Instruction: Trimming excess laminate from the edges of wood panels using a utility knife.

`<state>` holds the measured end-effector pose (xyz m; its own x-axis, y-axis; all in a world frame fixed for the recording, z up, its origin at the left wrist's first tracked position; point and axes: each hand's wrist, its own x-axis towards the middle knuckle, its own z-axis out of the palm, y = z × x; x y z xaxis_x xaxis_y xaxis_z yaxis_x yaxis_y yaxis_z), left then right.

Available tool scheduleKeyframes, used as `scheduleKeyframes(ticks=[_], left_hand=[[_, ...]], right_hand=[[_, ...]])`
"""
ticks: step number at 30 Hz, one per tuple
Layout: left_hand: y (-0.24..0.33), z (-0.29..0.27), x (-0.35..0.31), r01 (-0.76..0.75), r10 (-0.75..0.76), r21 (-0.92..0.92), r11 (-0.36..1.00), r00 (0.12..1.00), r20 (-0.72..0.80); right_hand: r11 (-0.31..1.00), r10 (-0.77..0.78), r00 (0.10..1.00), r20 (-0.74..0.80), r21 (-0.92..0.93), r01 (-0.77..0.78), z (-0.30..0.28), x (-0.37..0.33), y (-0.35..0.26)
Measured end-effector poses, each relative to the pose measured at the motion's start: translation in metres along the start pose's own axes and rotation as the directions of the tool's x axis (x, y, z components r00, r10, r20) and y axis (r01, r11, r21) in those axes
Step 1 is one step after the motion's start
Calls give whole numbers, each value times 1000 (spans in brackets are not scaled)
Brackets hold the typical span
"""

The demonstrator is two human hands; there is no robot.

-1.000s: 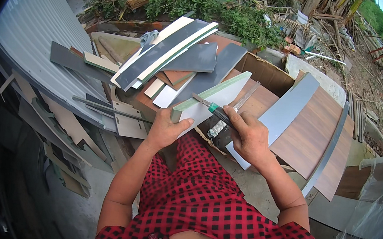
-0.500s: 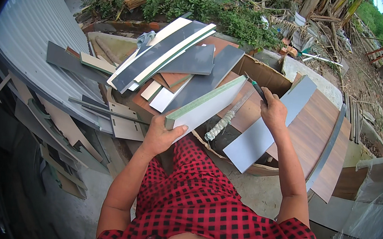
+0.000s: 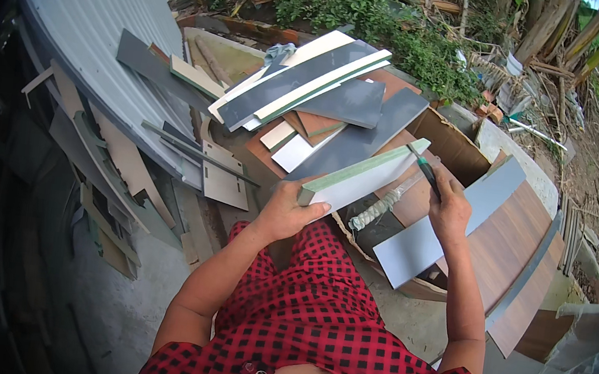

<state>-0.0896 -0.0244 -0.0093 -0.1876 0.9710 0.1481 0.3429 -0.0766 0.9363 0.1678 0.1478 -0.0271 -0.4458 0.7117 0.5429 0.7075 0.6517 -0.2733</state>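
My left hand (image 3: 287, 212) grips the near end of a white-faced board (image 3: 371, 179) with a green-edged core, its thumb lying on the white face. The board is held on edge, slanting up toward the far right. My right hand (image 3: 451, 207) is closed around the dark handle of a slim knife (image 3: 427, 170). The knife's tip is at the board's far end; whether it touches is too small to tell. Below the board lies a long blade tool with a white wrapped handle (image 3: 376, 210).
Stacked dark, white and brown panel offcuts (image 3: 312, 87) lie ahead of me. To the right are a cardboard box (image 3: 461, 148), a grey strip (image 3: 411, 251) and a wood-grain panel (image 3: 507, 231). Corrugated metal sheet (image 3: 103, 21) and thin cut boards (image 3: 123, 158) stand at left.
The view has turned left, so the surroundings sit farther right. My right hand has drawn the knife slightly nearer along the board's far end. Both hands keep their holds.
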Motion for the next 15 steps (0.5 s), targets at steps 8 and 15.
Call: scheduleKeyframes(ticks=[8, 15], left_hand=[[0, 19, -17, -24, 7, -89, 996, 983, -185], [-7, 33, -22, -105, -233, -748, 656, 914, -333]], right_hand=[[25, 289, 764, 577, 793, -608, 21, -27, 23], [-170, 213, 634, 744, 667, -725, 3, -64, -62]])
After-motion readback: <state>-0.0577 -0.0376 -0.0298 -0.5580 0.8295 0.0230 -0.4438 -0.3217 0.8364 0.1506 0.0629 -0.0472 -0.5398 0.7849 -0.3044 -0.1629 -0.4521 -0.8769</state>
